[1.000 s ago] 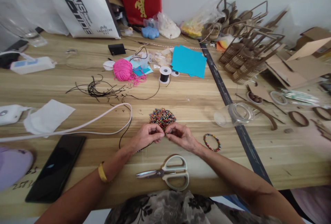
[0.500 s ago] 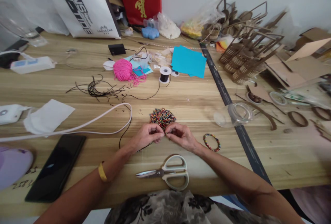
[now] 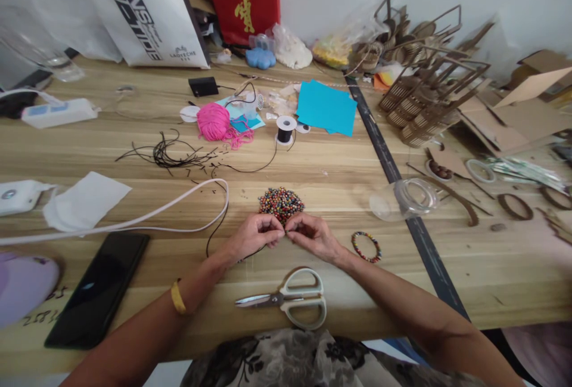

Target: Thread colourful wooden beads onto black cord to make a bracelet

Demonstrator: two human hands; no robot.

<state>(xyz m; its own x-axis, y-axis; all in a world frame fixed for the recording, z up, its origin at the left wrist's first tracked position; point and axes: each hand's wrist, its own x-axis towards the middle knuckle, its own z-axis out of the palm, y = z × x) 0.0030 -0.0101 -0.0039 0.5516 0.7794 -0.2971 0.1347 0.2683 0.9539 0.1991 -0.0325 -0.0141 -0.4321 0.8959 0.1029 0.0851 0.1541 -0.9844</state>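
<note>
Just in front of a pile of multicoloured beads [image 3: 281,201], my two hands meet fingertip to fingertip. My left hand [image 3: 257,235] is closed in a pinch on a black cord [image 3: 216,233], which runs back across the table to a spool of black cord [image 3: 286,130]. In a matching pinch, my right hand [image 3: 315,236] appears to hold a small bead at the cord's end, mostly hidden by the fingertips. A finished-looking beaded bracelet [image 3: 366,247] lies right of my right hand. Scissors [image 3: 286,299] with pale handles rest nearer my body.
A dark phone [image 3: 96,291] and a white cable [image 3: 187,190] lie to the left. Behind are cut black cords [image 3: 172,153], pink yarn [image 3: 213,121] and blue paper sheets [image 3: 326,107]. A clear plastic jar [image 3: 402,198] lies at right, before small woven baskets [image 3: 411,107].
Almost nothing differs. Both hands keep the same pinch at the same spot; the view has shifted very slightly.
</note>
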